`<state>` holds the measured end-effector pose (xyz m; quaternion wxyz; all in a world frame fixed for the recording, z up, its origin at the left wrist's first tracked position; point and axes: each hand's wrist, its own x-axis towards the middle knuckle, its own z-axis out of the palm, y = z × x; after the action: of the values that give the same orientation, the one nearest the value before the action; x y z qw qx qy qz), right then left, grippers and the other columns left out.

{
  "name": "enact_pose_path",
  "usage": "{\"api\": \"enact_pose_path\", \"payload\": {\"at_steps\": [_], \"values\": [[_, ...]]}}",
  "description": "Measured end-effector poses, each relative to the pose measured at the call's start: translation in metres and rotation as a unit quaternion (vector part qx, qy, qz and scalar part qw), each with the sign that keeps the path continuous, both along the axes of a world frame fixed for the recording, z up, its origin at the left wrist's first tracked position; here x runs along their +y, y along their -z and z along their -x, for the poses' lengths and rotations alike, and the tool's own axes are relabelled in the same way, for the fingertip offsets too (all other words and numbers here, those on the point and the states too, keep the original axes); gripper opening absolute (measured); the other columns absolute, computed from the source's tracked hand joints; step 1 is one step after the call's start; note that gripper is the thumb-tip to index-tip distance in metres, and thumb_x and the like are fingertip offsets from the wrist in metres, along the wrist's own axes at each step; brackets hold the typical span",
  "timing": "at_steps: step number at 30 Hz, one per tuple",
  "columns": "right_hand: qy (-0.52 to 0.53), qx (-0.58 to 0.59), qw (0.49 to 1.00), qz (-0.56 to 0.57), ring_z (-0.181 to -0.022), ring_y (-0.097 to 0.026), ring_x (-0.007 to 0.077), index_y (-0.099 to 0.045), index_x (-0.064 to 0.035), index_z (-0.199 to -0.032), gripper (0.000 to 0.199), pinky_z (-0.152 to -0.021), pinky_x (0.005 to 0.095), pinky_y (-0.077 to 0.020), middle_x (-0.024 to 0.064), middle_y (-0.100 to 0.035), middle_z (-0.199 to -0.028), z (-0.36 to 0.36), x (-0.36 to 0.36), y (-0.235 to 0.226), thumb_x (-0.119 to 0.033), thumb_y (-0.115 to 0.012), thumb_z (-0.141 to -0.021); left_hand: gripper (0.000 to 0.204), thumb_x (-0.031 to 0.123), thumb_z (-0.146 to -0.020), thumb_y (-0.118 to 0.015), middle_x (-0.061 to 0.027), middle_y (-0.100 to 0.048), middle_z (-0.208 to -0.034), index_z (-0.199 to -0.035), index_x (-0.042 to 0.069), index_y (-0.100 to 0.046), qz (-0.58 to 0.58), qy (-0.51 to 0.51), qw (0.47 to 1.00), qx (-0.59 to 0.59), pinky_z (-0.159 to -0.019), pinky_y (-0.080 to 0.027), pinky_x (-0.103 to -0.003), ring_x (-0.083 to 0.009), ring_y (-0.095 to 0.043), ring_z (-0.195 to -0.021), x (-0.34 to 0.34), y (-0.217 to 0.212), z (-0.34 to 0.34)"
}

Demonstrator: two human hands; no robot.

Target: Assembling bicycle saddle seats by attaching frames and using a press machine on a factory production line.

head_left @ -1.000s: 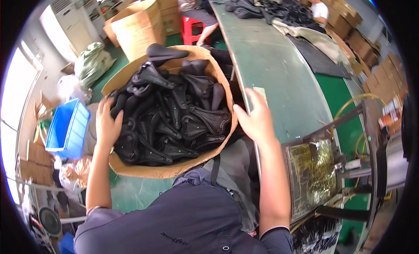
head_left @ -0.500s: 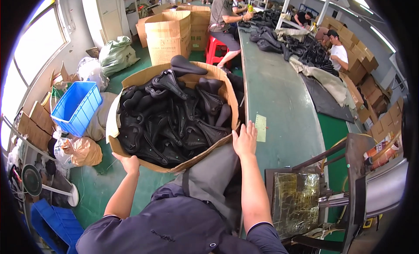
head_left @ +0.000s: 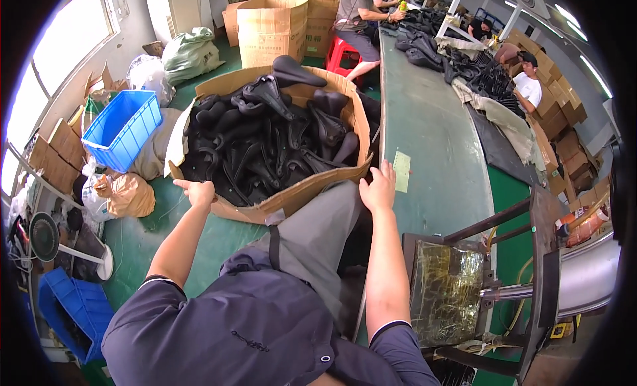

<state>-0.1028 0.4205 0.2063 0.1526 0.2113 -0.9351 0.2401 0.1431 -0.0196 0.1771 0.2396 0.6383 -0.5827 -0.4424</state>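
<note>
A large open cardboard carton (head_left: 269, 209), heaped with black bicycle saddles (head_left: 265, 144), stands in front of me. At its near left rim, my left hand (head_left: 197, 192) grips the cardboard with one digit sticking out to the left; the other fingers are partly hidden. My right hand (head_left: 378, 187) lies at the carton's near right corner, beside the workbench edge, fingers stretched and slightly apart, thumb side against the cardboard. My knee, in grey trousers (head_left: 312, 217), is against the carton's near wall.
A long green workbench (head_left: 431, 180) runs along the right, with more saddles (head_left: 424, 47) and co-workers farther off. A machine with a taped plate (head_left: 446, 300) stands at near right. Left are a blue crate (head_left: 123, 130), bags (head_left: 192, 57) and a fan (head_left: 44, 236). Tall cartons (head_left: 272, 31) stand behind.
The carton and both hands sit higher in the picture, and the whole surroundings have shifted up and slightly right. Both hands stay at the carton's near corners.
</note>
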Motion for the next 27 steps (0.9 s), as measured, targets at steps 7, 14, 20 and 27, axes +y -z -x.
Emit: {"api": "enact_pose_path", "payload": {"at_steps": [7,14,20,27], "values": [[-0.010,-0.007,1.000,0.016,-0.157,-0.038,0.0424,-0.076,-0.0014,-0.123,0.042,-0.132,0.0518,-0.0270,0.0272,-0.047,-0.164,-0.003,0.003,-0.003,-0.023,-0.081,-0.087,0.098,0.044,-0.092,-0.079,-0.0410,-0.026,-0.168,-0.170,0.006,-0.032,0.553,0.158,0.733,-0.363,-0.121,-0.043,-0.048,-0.0525,-0.055,-0.140,-0.006,0.035,-0.077],[-0.015,0.006,0.995,0.099,-0.152,-0.044,0.0413,-0.079,-0.0051,-0.118,0.035,-0.131,0.0504,-0.0303,0.0187,-0.064,-0.150,0.000,0.009,0.006,-0.024,-0.079,-0.089,0.042,0.051,-0.093,-0.074,-0.0110,-0.076,-0.103,-0.104,0.011,-0.077,0.410,0.643,0.572,-0.300,-0.087,-0.056,-0.048,-0.0336,-0.075,-0.098,0.035,-0.022,-0.039],[-0.010,-0.014,0.989,0.148,-0.148,-0.051,0.0389,-0.082,-0.0058,-0.110,0.026,-0.128,0.0490,-0.0350,0.0110,-0.076,-0.131,0.001,0.006,0.010,-0.023,-0.077,-0.091,0.035,0.045,-0.096,-0.071,-0.0079,-0.075,-0.083,-0.087,0.012,-0.074,0.446,0.671,0.499,-0.320,-0.069,-0.057,-0.048,-0.0321,-0.075,-0.082,0.031,-0.016,-0.011],[-0.013,0.010,0.989,0.149,-0.144,-0.055,0.0401,-0.082,-0.0076,-0.107,0.021,-0.121,0.0482,-0.0433,0.0106,-0.079,-0.120,-0.001,0.008,0.004,-0.022,-0.078,-0.092,0.049,0.058,-0.100,-0.067,-0.0132,-0.079,-0.087,-0.097,0.012,-0.083,0.243,0.736,0.572,-0.269,-0.075,-0.059,-0.044,-0.0356,-0.075,-0.082,0.034,-0.079,0.005]]}}
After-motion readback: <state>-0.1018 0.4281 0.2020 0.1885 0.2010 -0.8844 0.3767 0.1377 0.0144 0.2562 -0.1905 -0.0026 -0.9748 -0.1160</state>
